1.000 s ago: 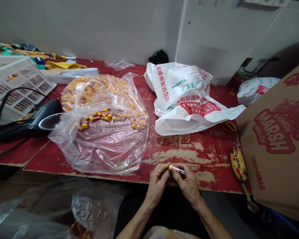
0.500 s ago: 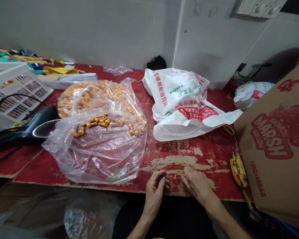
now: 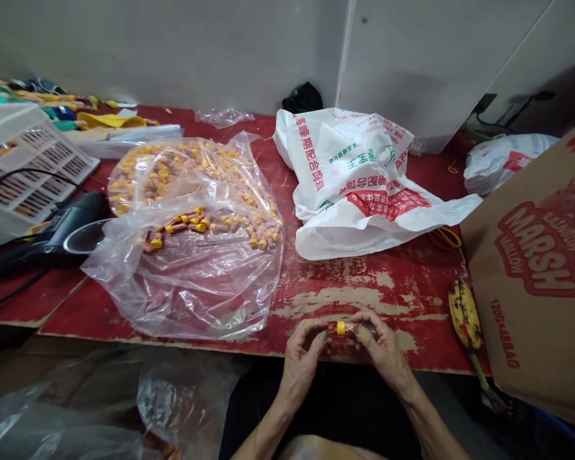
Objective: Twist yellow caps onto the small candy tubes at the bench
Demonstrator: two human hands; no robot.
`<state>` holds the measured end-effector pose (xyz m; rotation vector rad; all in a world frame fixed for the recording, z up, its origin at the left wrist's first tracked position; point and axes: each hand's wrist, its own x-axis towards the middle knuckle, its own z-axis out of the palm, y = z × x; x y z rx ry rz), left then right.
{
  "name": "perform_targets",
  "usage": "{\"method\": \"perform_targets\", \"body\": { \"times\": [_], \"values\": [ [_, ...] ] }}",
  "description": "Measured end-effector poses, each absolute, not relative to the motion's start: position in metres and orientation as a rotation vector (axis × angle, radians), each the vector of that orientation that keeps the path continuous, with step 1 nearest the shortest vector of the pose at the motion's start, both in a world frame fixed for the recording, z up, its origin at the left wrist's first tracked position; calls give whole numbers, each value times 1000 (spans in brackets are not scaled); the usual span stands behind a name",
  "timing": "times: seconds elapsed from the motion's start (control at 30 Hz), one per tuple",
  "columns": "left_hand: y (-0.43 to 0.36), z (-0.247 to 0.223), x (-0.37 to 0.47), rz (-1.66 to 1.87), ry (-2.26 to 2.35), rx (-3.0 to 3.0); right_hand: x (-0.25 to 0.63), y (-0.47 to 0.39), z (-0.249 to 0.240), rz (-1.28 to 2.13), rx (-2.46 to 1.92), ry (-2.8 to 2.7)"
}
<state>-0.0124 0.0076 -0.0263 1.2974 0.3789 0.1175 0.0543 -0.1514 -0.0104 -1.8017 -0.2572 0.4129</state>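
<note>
A small clear tube with a yellow cap lies sideways between my two hands at the near edge of the worn red table. My right hand grips the tube's body with thumb and fingers. My left hand sits just left of the yellow cap, fingers curled, its fingertips by the cap. To the left a big clear plastic bag lies open on the table, holding several more yellow-capped tubes.
A white printed plastic bag lies behind my hands. A cardboard box marked MARSH stands at the right, a spotted banana beside it. At the left are a black device with a cable and a white basket.
Half a second ago both hands rested on the table edge with no tube showing. Now the right hand holds a yellow-capped tube up again, the left hand close by its cap.
</note>
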Motion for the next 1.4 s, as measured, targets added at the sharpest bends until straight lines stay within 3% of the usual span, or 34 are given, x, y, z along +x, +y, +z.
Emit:
{"method": "perform_targets", "body": {
  "times": [0.33,0.5,0.83,1.4],
  "values": [
    [6,-18,-17,278,263,1439,43,-146,-10,388,-1858,-374],
    [9,-19,-20,289,282,1412,41,-147,-11,560,-1768,-342],
    [12,-19,-23,364,264,1425,37,-144,-13,341,-1681,-489],
    [11,-30,-21,185,394,1068,38,-144,-26,384,-1797,-299]
  ]
}}
